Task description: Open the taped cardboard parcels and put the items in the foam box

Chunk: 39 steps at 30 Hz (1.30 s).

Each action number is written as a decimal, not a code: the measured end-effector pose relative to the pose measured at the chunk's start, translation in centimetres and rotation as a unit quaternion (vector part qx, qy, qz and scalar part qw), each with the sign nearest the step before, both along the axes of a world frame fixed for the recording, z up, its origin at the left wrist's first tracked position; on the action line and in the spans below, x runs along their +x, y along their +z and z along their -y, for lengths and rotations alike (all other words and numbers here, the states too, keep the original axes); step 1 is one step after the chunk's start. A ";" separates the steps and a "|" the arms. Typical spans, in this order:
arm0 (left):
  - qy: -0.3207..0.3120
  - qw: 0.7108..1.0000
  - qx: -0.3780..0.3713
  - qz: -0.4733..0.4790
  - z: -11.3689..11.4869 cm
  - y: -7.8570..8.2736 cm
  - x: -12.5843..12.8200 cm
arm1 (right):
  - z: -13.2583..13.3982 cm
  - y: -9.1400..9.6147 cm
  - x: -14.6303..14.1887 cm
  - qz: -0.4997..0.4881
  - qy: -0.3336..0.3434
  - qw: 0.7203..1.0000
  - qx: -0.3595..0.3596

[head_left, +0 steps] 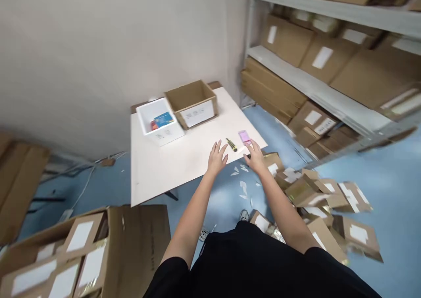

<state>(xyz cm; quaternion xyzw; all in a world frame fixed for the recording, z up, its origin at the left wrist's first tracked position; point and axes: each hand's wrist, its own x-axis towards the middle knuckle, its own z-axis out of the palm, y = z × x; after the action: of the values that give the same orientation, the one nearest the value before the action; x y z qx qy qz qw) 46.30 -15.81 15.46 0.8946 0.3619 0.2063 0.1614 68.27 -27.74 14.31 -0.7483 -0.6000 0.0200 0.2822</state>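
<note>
My left hand (217,157) is open at the near edge of the white table (164,166), fingers spread and holding nothing. Just right of it lies a yellow and black box cutter (231,144). My right hand (255,157) is open too, its fingers apart by the table's right front corner. Close beyond those fingertips lies a small pink packet (244,136); whether they touch it I cannot tell. A white bin (163,136) with a blue packet (163,119) and something red inside stands at the back left. Beside it is an open cardboard box (200,118) with a white label.
Cardboard boxes fill the metal shelf (305,83) on the right. Opened cartons (304,190) and paper scraps (243,187) litter the blue floor by my right side. A large carton (138,236) holding smaller labelled boxes stands at the lower left. A wall rises behind the table.
</note>
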 end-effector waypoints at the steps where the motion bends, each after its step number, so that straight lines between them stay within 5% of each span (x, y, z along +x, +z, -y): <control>1: 0.031 1.000 0.000 0.002 -0.7 0.1 -3.3 | -2.2 0.5 -2.7 0.004 0.031 0.999 0.005; 5: 0.151 0.988 -0.007 0.010 -1.6 -0.1 -17.3 | -9.3 1.8 -15.5 0.021 0.166 0.986 -0.002; 9: 0.276 0.961 -0.007 0.020 -0.3 -0.7 -32.5 | -13.9 1.5 -30.6 0.027 0.298 0.954 -0.012; 14: 0.427 0.904 -0.012 0.020 4.8 -1.2 -51.1 | -16.4 0.3 -50.5 0.019 0.454 0.890 -0.025; 17: 0.510 0.860 -0.020 0.020 9.2 -1.3 -60.1 | -16.1 0.1 -61.5 0.012 0.538 0.842 -0.039; 21: 0.596 0.802 -0.036 0.019 14.5 -2.1 -68.1 | -15.0 0.1 -73.3 0.026 0.621 0.781 -0.058; 29: 0.735 0.674 -0.074 0.012 21.3 -4.4 -77.4 | -13.0 -0.8 -90.4 0.019 0.744 0.665 -0.062; 39: 0.877 0.449 -0.167 0.040 22.3 -3.3 -96.6 | -14.9 -3.0 -106.3 0.019 0.816 0.568 -0.109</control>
<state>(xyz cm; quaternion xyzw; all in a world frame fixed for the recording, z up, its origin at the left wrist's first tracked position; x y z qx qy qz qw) -50.32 -38.13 12.15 0.0487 0.9751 0.2091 0.0554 -38.01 -12.80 11.36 0.0332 -0.9542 0.2928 0.0509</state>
